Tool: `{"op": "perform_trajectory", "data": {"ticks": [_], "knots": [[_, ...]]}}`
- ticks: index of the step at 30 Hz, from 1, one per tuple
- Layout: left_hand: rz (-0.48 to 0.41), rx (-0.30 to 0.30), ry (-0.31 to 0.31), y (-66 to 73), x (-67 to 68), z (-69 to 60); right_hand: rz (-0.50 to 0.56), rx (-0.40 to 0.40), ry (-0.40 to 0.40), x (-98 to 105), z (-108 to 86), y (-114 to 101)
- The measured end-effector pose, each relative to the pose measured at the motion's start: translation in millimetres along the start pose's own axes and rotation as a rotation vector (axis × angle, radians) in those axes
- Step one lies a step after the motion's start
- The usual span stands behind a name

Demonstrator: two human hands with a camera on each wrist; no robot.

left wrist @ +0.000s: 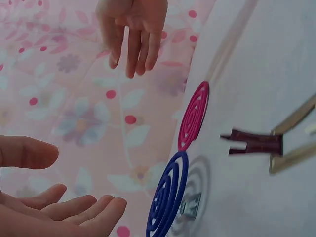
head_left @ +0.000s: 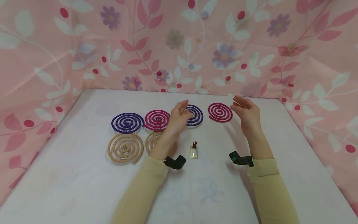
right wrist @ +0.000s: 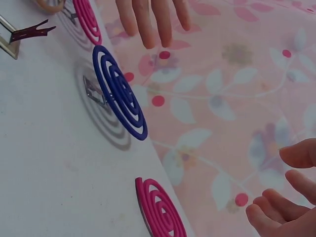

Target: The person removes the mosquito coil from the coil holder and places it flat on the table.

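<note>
My left hand (head_left: 179, 119) hovers beside the right-hand blue coil (head_left: 198, 115), overlapping it in the head view, with relaxed fingers holding nothing. In the right wrist view that blue coil (right wrist: 121, 93) is raised above the table on a small metal stand (right wrist: 94, 91). To the right of the right-hand pink coil (head_left: 220, 112), my right hand (head_left: 249, 113) is raised, fingers loosely bent and empty. That pink coil lies low on the table. Nearer the front, a small metal stand (head_left: 194, 153) bears a dark red forked piece (head_left: 194, 144).
On the left are another blue coil (head_left: 127, 123), another pink coil (head_left: 157, 120) and a tan coil (head_left: 125, 148). A second tan coil (head_left: 151, 141) is partly behind my left forearm. A floral curtain (head_left: 173, 40) hangs behind the white table (head_left: 84, 186).
</note>
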State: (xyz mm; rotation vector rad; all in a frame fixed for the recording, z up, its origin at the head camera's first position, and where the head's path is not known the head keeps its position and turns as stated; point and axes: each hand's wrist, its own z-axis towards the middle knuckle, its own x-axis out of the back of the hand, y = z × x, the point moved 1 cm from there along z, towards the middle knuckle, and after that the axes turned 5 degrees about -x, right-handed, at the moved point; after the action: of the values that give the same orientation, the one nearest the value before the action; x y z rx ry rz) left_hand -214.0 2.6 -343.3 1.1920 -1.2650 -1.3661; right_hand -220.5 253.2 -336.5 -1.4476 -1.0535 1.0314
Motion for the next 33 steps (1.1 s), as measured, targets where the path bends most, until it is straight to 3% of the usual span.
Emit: {"op": "perform_trajectory", "data": {"ticks": [6,13,22,29,33], "knots": [[0.011,-0.006,0.040,9.7,43.3,0.9,0.059,0.011,-0.037,-7,-8.6,-7],[-0.029,0.017,0.108,15.5,64.3,4.7,0.061,0.035,-0.063,-14,-14.3,-13],[-0.054,0.022,0.111,8.9,71.7,7.3,0.054,0.030,-0.068,-43,-15.7,-23],[-0.087,0.038,0.109,-2.9,64.0,10.9,0.023,-0.012,-0.098,-64,-10.6,-3],[-0.056,0.059,0.090,-9.2,60.5,14.1,-0.008,-0.017,-0.112,-73,-8.1,12]]}}
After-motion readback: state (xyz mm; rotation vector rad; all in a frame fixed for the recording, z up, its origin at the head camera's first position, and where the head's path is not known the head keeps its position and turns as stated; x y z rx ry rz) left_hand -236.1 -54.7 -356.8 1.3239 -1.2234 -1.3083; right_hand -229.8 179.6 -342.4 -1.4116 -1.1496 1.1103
